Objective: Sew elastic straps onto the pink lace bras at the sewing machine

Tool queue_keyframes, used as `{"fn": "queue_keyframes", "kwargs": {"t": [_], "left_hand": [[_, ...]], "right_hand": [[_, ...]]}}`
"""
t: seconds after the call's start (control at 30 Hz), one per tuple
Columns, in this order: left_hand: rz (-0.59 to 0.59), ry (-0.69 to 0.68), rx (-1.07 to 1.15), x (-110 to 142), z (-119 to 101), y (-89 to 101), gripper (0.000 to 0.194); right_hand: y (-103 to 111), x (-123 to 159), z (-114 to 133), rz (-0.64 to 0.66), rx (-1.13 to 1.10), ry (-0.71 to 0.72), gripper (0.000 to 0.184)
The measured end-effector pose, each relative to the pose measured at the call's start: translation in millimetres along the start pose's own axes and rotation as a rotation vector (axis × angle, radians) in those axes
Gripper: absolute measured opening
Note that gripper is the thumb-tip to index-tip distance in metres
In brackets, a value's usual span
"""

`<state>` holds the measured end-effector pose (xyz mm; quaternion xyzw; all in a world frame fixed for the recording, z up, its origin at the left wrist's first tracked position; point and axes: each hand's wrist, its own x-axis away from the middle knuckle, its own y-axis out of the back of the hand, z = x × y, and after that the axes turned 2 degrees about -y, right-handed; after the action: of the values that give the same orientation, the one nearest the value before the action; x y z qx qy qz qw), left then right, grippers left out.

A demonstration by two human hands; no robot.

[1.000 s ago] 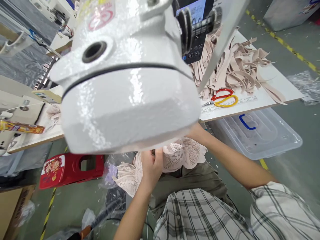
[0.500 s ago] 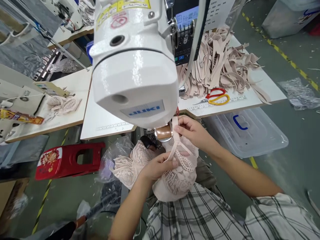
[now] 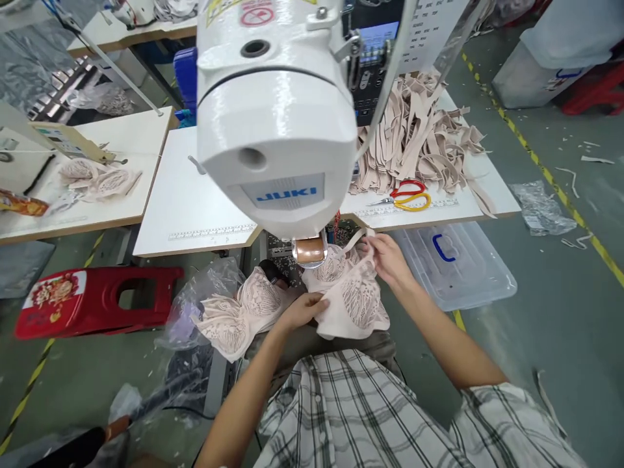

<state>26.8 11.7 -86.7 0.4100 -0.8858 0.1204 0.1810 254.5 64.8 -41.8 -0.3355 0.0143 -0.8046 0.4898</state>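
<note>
A pale pink lace bra (image 3: 358, 302) is stretched between my two hands, just in front of the white sewing machine (image 3: 277, 149). My left hand (image 3: 303, 311) pinches the edge of a cup at its lower left. Up at the strap end, my right hand (image 3: 387, 259) grips the bra with its fingers closed. A light strap loops out beside those fingers. More lace bras (image 3: 244, 309) lie stacked over my lap, left of my left hand. The machine's round metal part with a copper-coloured face (image 3: 311, 251) sits close above the held bra.
A heap of beige fabric strips (image 3: 414, 136) covers the right side of the table (image 3: 500, 188). Scissors with red and yellow handles (image 3: 412, 196) lie at its front. A clear lidded box (image 3: 472, 273) is below, and a red stool (image 3: 151, 296) stands to the left.
The bra has been turned and opened out, one cup now spread facing me. My right hand has moved slightly right, and my left hand has shifted from the strap to the cup's edge.
</note>
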Motion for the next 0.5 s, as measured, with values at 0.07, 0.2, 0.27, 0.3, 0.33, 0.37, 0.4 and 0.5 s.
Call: {"fn": "queue_keyframes", "kwargs": {"t": [0.07, 0.2, 0.27, 0.3, 0.33, 0.37, 0.4, 0.5], "left_hand": [[-0.093, 0.014, -0.1, 10.7, 5.9, 22.4, 0.047], [-0.268, 0.038, -0.259, 41.1, 5.6, 62.8, 0.022], [-0.374, 0.05, -0.318, 48.3, 5.5, 74.8, 0.017], [-0.445, 0.056, -0.343, 48.5, 6.8, 78.0, 0.015], [-0.526, 0.061, -0.365, 46.6, 9.1, 79.2, 0.015], [-0.614, 0.066, -0.383, 43.0, 12.3, 78.4, 0.016], [-0.705, 0.07, -0.4, 38.1, 16.0, 75.9, 0.018], [-0.925, 0.066, -0.451, 21.4, 24.0, 61.0, 0.03]], "right_hand": [[22.8, -14.7, 0.1, -0.152, -0.043, 0.083, 0.029], [64.5, -25.3, 30.6, -0.395, -0.128, 0.246, 0.032], [78.7, -25.0, 53.6, -0.478, -0.151, 0.308, 0.031], [84.0, -24.6, 65.1, -0.508, -0.153, 0.337, 0.031], [88.1, -24.2, 75.5, -0.53, -0.149, 0.367, 0.033], [90.9, -24.0, 84.4, -0.543, -0.136, 0.398, 0.033], [92.4, -24.0, 90.9, -0.548, -0.115, 0.43, 0.033], [87.0, -22.1, 89.8, -0.483, 0.002, 0.502, 0.031]]}}
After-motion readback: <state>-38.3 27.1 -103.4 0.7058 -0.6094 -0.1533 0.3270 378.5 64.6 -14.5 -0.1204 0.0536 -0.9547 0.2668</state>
